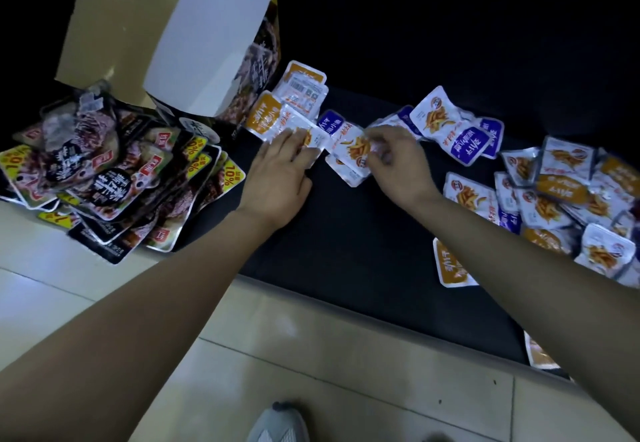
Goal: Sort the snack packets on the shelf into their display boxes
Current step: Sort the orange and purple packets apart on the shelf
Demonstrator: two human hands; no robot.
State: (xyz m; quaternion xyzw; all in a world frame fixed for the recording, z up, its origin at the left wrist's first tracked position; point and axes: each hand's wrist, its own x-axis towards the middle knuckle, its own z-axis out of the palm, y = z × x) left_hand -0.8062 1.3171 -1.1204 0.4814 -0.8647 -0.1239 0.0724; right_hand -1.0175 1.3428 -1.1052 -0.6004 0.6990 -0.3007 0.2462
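Both hands are down on the dark, matte shelf (346, 251). The left hand (277, 171) lies flat, its grip wide, straight fingers pressing on a crinkly orange-and-white packet (273, 119) just beside the display box (194, 43). The right hand (398, 161) has a narrow grip: its fingertips pinch the edge of a glossy purple-and-white packet (349, 154) that lies flat on the shelf between the two hands.

That box is plain cardboard, brown inside, with a pale flap standing open and a dark printed outer face. Spilling from its left is a slippery heap of black packets (114, 178), shiny foil pouches with yellow corner badges, fanned over one another and hanging off the shelf edge.

To the right lies a loose pile of small packets (571, 206), flat rectangular sachets in orange and purple with silvery crimped edges, tumbled at all angles. Below the shelf, pale glazed floor tiles (311, 355) and the toe of a grey shoe (280, 424).
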